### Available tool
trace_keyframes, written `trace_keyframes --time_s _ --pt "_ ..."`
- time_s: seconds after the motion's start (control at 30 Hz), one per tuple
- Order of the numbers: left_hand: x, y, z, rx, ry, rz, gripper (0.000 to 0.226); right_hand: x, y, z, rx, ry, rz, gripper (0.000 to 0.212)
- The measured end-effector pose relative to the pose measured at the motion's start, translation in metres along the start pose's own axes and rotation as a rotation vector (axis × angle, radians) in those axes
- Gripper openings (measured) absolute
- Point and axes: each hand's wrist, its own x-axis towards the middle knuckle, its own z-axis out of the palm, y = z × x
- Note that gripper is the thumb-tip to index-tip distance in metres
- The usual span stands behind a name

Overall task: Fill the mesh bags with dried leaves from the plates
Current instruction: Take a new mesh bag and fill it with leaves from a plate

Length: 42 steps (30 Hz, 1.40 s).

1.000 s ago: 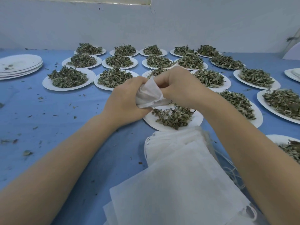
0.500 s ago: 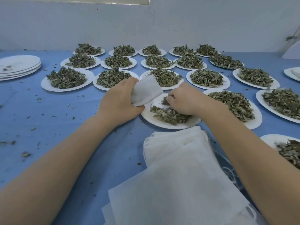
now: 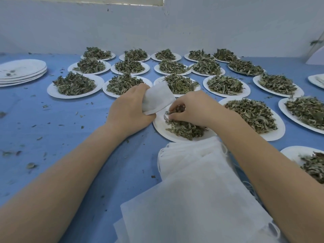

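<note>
**Another pinch of leaves coming off the near plate**

Since a second ago, our right hand is no longer up at the bag's mouth with the left; it is now down on the near plate at the centre of the frame, fingers curled around a clump of dried leaves and gathering it together. Our left hand is keeping its grip on the small mesh bag, which is now tilting up and to the right, just above the plate's upper left rim. We are judging that one load has gone in and the next is being collected, so this bag is only partly filled.

We are unable to see the bag's mouth, which is turned down toward the left palm, or how much is inside, since the white fabric is showing nothing through. Our right fingertips are buried in the leaves, so the size of the pinch is unclear. Below, the stack of spare bags is running off the bottom edge and covering the plate's near rim. Plates at the right edge of the blue tabletop are cut off.
</note>
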Motion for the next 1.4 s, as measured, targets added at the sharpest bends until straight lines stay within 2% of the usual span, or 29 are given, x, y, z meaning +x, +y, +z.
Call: trace_keyframes --time_s 0.17,0.27,0.37,0.6,0.77,0.83,0.97,1.1,1.17,1.3,1.4 --pt "0.000 0.000 -0.001 0.008 -0.007 -0.016 0.053 -0.001 0.003 -0.012 0.131 0.082 -0.021 0.018" --pt "0.000 0.000 -0.002 0.020 -0.017 -0.029 0.053 -0.006 0.010 -0.030 0.249 0.164 0.018 0.014" --pt "0.000 -0.001 -0.002 0.032 -0.024 -0.036 0.052 -0.010 0.012 -0.041 0.333 0.178 0.004 0.012" --pt "-0.002 0.002 0.000 0.088 -0.004 0.051 0.051 -0.012 0.000 -0.047 0.381 0.202 -0.030 0.021" --pt "-0.003 0.007 -0.002 0.074 0.035 0.057 0.051 -0.011 -0.007 -0.038 0.493 0.249 -0.006 0.037" --pt "-0.003 0.008 -0.002 0.059 0.044 0.054 0.051 -0.011 -0.010 -0.034 0.506 0.273 0.002 0.034" --pt "-0.003 0.008 -0.003 0.037 0.065 0.052 0.051 -0.015 -0.010 -0.035 0.598 0.140 0.028 0.017" --pt "-0.002 0.007 -0.002 0.027 0.077 0.039 0.052 -0.020 -0.007 -0.041 0.734 0.057 -0.005 0.025" --pt "-0.002 0.007 -0.002 0.031 0.082 0.042 0.052 -0.020 -0.009 -0.041 0.712 0.078 -0.024 0.026" --pt "-0.003 0.010 -0.003 0.043 0.102 0.084 0.052 -0.018 -0.015 -0.034 0.707 0.182 -0.049 0.016" --pt "-0.003 0.014 -0.004 0.101 0.096 0.166 0.049 -0.013 -0.018 -0.026 0.720 0.250 -0.013 0.029"
